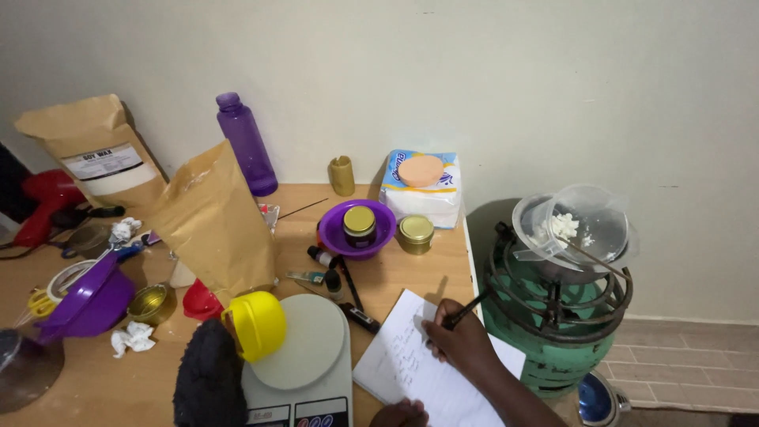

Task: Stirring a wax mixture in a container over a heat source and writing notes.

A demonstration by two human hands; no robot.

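My right hand [460,336] grips a dark pen [466,309] with its tip on a white sheet of paper [403,356] that lies at the table's right front corner and carries handwriting. Only the fingertips of my left hand [401,413] show at the bottom edge, resting on the paper's near side. Left of the paper stands a kitchen scale [310,352] with a round pale platform, and a yellow lidded cup [256,324] lies against it. A black pen-like tool [360,317] lies between scale and paper.
A purple bowl [384,229] holds a gold-lidded jar [360,225]; a gold tin [415,233] sits beside it. Brown paper bags [212,225], a purple bottle [247,146], a tissue pack [427,198] stand behind. Right of the wooden table [103,372], a green gas cylinder [553,348] carries a clear jug [577,225] in a pot.
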